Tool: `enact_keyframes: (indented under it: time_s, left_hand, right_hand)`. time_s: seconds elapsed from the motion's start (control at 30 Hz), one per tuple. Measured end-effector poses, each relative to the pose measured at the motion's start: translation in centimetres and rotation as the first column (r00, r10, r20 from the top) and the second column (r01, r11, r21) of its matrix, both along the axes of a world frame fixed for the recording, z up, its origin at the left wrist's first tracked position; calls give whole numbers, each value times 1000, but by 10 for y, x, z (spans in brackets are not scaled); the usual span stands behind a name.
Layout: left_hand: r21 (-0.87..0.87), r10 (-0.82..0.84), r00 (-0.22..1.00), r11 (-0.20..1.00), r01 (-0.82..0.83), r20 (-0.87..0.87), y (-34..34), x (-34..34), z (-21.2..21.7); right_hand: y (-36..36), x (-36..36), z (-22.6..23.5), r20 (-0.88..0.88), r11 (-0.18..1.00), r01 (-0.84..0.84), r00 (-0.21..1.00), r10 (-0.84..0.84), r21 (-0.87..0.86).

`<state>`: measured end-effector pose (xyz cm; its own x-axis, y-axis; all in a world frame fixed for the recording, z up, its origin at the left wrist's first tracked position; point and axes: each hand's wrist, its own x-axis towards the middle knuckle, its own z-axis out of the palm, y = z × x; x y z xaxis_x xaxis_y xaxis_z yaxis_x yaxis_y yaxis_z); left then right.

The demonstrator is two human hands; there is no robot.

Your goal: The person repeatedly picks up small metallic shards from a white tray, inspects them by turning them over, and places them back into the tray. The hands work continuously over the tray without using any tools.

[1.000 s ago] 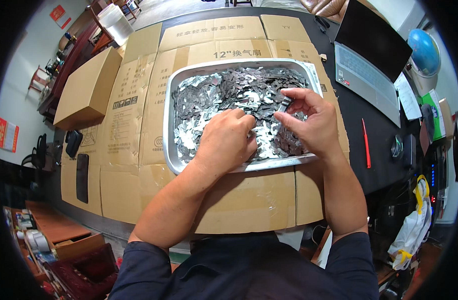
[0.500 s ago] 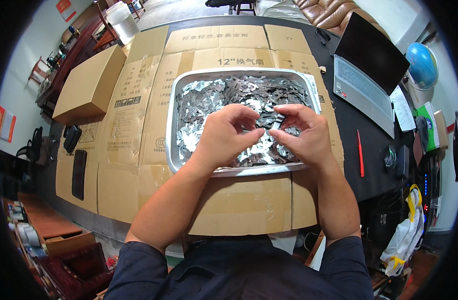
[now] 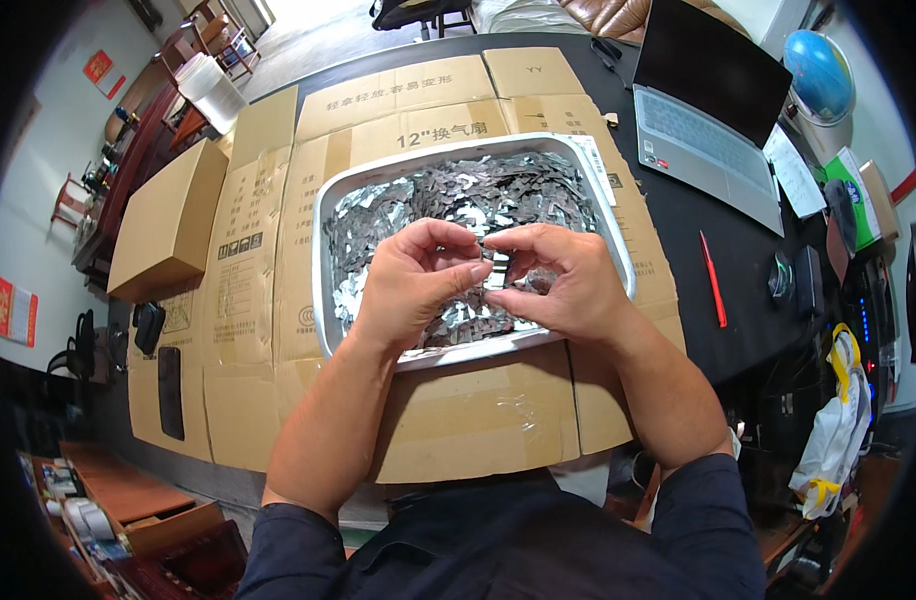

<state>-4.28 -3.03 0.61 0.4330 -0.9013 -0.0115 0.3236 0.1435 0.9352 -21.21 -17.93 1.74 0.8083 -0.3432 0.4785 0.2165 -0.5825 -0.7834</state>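
A white-rimmed rectangular tray (image 3: 330, 330) holds a thick heap of small, flat, shiny metal pieces (image 3: 538, 190). My two hands are close together above the heap, fingertips almost meeting. My right hand (image 3: 568, 275) curls its thumb and fingers around a few small metal pieces (image 3: 498, 264), which look stacked. My left hand (image 3: 418, 275) is closed, its thumb tip pressed toward the bent fingers beside those pieces. Whatever lies between the left fingertips is too small and hidden to make out.
Flattened cardboard (image 3: 458, 420) lies under the tray on a black table. To the left are a cardboard box (image 3: 163, 225), a dark phone (image 3: 171, 393) and a small black case (image 3: 148, 325). At the right are an open laptop (image 3: 708, 140), a red pen (image 3: 713, 280) and a globe (image 3: 818, 75).
The view has turned and shifted, so the tray sits further left and tilted in the picture. My hands have drawn closer together, the right fingertips now meeting the left.
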Motion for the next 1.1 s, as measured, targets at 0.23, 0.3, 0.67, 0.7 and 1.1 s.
enact_keyframes:
  time_s: [0.23,0.3,0.67,0.7,1.1]
  left_hand:
    - [-27,-16,1000,1000,16,4,1,-3,1]
    - [-27,-18,1000,999,18,-8,1,-2,3]
    - [-31,-42,997,999,40,-66,-1,-6,-1]
    - [-17,-60,995,998,59,-86,-1,-6,-1]
    - [241,-175,983,958,158,53,1,-12,5]
  right_hand:
    - [1,-1,1,-17,999,-42,999,41,-26]
    - [1,-1,1,-14,996,-65,998,64,-59]
    - [6,2,-2,90,999,11,996,-8,-42]
    - [5,1,-2,93,998,28,995,-24,-48]
    - [11,5,-9,36,958,45,999,-36,-285]
